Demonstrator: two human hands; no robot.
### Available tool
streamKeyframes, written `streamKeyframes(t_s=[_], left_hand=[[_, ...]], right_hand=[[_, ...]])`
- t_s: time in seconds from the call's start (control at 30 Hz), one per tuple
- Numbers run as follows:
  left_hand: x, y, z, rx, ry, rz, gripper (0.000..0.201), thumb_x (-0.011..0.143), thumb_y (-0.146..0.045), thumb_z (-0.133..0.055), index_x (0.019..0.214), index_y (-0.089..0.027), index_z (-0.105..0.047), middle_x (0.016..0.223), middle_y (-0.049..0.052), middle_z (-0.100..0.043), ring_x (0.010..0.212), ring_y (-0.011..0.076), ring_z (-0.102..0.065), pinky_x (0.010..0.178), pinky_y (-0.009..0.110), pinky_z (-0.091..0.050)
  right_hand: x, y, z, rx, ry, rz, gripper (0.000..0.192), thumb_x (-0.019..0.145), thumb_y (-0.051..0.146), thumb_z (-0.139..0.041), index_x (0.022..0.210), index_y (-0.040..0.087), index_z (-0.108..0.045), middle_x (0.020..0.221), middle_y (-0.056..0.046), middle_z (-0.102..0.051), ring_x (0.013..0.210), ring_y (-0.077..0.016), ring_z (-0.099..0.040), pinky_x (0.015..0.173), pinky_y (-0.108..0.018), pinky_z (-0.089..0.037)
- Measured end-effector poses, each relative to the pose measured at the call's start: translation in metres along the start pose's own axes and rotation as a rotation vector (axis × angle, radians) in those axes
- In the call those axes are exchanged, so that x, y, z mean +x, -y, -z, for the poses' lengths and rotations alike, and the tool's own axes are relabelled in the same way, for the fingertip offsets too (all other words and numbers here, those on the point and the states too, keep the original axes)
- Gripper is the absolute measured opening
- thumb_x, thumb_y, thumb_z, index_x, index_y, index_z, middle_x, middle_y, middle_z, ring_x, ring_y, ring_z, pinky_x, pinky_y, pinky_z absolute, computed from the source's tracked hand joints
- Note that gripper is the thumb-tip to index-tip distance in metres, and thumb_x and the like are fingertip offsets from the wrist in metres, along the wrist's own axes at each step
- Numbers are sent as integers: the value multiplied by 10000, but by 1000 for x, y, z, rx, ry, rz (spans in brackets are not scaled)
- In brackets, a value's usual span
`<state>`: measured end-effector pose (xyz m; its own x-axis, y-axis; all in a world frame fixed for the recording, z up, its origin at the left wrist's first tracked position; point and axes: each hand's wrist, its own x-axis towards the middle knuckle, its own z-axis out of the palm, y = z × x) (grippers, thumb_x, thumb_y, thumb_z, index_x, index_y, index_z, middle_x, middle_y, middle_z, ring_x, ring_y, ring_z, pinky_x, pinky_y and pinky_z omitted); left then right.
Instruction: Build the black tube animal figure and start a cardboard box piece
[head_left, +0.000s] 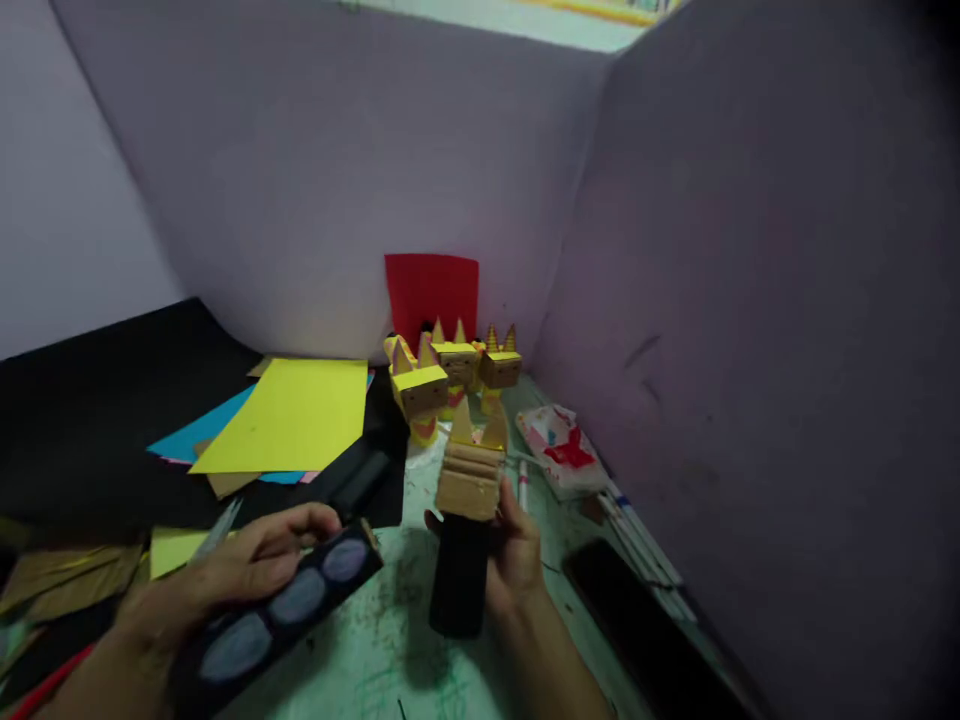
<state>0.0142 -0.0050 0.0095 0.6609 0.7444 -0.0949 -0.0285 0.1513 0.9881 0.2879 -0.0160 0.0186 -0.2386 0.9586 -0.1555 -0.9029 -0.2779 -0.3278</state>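
My left hand point(225, 570) grips a black strip point(292, 600) marked with three pale chalk ovals, held low at the left over the table. My right hand point(517, 555) holds upright a paper figure point(469, 480) with a tan block head, two yellow pointed ears and a black cylinder body point(459, 585). Just beyond it stand three similar yellow-and-tan figures point(450, 375) in a cluster.
A yellow sheet point(289, 415) lies over blue and black paper at the left. A red sheet point(433, 290) leans on the grey partition behind. A printed plastic bag point(562, 445), pens point(637, 535) and a dark flat object point(637, 620) lie at the right.
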Motion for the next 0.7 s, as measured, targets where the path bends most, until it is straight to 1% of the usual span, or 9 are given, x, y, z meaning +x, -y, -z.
streamKeyframes(t_s=[0.03,0.17,0.23,0.33,0.4,0.47,0.53,0.6,0.7], left_hand=[[1,-4,-7,14,-19,24,425,694,-371,-669,1045,-175,-529,957,85,-594,807,189,-568,628,216,-434],[-2,-21,-32,45,-225,120,502,626,-381,-716,1036,-207,-485,822,17,-571,679,145,-528,525,186,-372],[-6,-27,-39,40,-321,138,482,594,-390,-731,964,-204,-486,738,-14,-541,612,123,-491,488,179,-333],[-9,-31,-42,-31,-404,83,439,555,-379,-751,838,-193,-472,711,-33,-506,600,104,-456,493,175,-315],[-9,-31,-43,-112,-410,41,417,551,-349,-755,799,-188,-461,733,-31,-503,627,101,-459,522,177,-327],[-6,-29,-45,-192,-409,36,405,562,-331,-751,805,-192,-459,746,-28,-509,624,99,-465,524,181,-333],[0,-25,-49,-232,-442,40,404,569,-328,-748,825,-196,-465,756,-21,-527,624,104,-483,528,187,-345],[5,-19,-52,-204,-503,36,404,565,-324,-753,830,-191,-480,765,-12,-545,651,113,-506,551,194,-363],[13,-9,-54,-50,-597,30,370,604,-364,-728,843,-169,-524,782,9,-573,700,134,-534,587,209,-387]], right_hand=[[1,1,2,9,20,-20,366,621,436,-711,903,204,-685,859,-46,-721,830,-241,-645,890,-508,-418],[-1,-4,5,33,74,-120,431,653,484,-662,996,224,-655,1001,-61,-693,1009,-293,-584,911,-578,-363],[-2,-10,3,12,36,-142,409,634,458,-687,966,220,-669,955,-59,-707,984,-295,-597,916,-579,-357],[-3,-20,0,-19,-35,-172,358,592,407,-732,894,218,-694,889,-57,-723,904,-288,-631,916,-561,-367],[-4,-28,-1,-30,-43,-205,365,584,408,-736,885,206,-698,904,-75,-719,908,-295,-629,912,-551,-374],[-4,-35,-1,-43,-26,-236,386,591,422,-724,894,185,-698,920,-94,-713,931,-303,-618,907,-545,-379],[-5,-41,-1,-50,-4,-255,372,617,425,-702,893,175,-699,917,-98,-710,944,-303,-610,903,-542,-382],[-6,-44,0,-41,15,-272,358,653,440,-669,895,178,-699,907,-96,-709,947,-299,-607,896,-544,-385],[-6,-44,3,3,33,-275,367,693,479,-624,926,204,-693,897,-85,-711,948,-292,-605,885,-553,-387]])
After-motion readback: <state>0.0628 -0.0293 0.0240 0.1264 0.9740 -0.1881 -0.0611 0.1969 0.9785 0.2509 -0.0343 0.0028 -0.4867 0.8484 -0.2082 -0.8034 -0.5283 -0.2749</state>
